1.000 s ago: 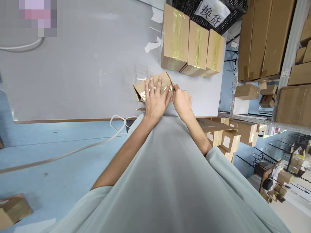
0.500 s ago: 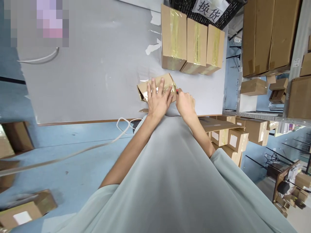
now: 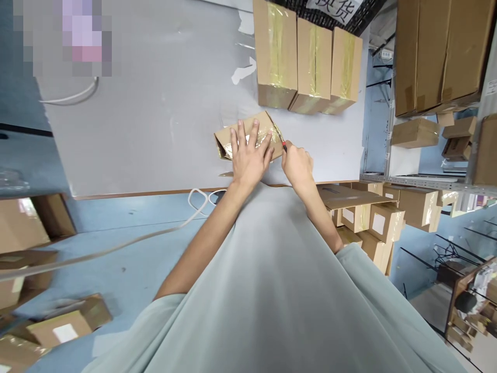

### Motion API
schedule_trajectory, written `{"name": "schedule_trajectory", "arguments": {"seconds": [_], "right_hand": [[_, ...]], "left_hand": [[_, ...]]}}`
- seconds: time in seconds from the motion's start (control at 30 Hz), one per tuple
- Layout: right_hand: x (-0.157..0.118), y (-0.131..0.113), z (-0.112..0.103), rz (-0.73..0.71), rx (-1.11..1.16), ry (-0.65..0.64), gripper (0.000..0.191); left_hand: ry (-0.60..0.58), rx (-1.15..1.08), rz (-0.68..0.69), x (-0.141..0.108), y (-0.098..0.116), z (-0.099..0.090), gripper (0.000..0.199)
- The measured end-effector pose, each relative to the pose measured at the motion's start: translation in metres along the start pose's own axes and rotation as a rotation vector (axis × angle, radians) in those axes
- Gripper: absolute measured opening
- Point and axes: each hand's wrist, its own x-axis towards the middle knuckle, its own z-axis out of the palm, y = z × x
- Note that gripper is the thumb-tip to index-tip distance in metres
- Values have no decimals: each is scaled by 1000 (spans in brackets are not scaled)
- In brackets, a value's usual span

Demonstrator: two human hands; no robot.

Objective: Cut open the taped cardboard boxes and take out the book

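Observation:
A small cardboard box (image 3: 264, 122) with clear tape lies slightly askew near the front edge of the grey table (image 3: 155, 129). My left hand (image 3: 248, 160) rests flat on its top, fingers spread across the cardboard and tape. In my closed right hand (image 3: 298, 166) is a utility knife (image 3: 284, 146) with a red and black front end; most of its handle is hidden by my fingers. Its thin blade lies along the box's right-hand edge, where a dark slit shows. The box's left end gapes a little.
Three taped cardboard boxes (image 3: 276, 52) stand at the back right, before a black plastic crate (image 3: 361, 23). A white cable (image 3: 155, 234) hangs past the table's front edge. Stacked cartons (image 3: 382, 220) and shelving are at the right; open boxes (image 3: 64, 326) lie on the floor at left.
The knife blade shows more along the box's right edge than before. My left hand stays pressed on the box, which appears slightly further left. The whole view has shifted a little.

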Motion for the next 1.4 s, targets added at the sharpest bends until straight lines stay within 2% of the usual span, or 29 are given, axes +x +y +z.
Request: {"name": "schedule_trajectory", "arguments": {"seconds": [0.2, 0.3, 0.4, 0.53, 0.63, 0.73, 0.9, 1.07, 1.17, 1.27, 1.33, 1.4], "right_hand": [[-11, 1, -1, 36, 4, -39, 42], [-4, 10, 6, 29, 99, 2, 40], [15, 29, 20, -36, 416, -7, 37], [35, 53, 46, -56, 998, -144, 48], [34, 58, 62, -51, 1211, -158, 57], [23, 55, 70, -59, 1223, -132, 59], [3, 55, 66, -36, 994, -32, 49], [6, 49, 59, -27, 861, 4, 35], [11, 46, 58, -39, 873, 1, 32], [13, 50, 61, -81, 961, -18, 34], [15, 58, 65, -82, 1072, -14, 41], [23, 70, 72, -47, 1175, 42, 47]], "left_hand": [[-51, 59, 1, -9, 10, 0, 63], [-37, 33, -11, -9, 9, 1, 61], [-7, -16, -17, -6, 3, -1, 59], [-5, -45, -5, -5, -1, -3, 59], [-10, -45, -9, -6, -1, -4, 61], [-13, -37, -20, -6, 0, -5, 63], [-18, -36, -17, -6, -1, -7, 60], [-25, -22, -15, -3, -3, -4, 59], [-25, -21, -11, 0, -4, -6, 60], [-19, -28, -16, -4, -3, -17, 63], [47, -21, -89, -14, -4, -28, 72], [154, -16, -227, -29, -8, -36, 93]]}}
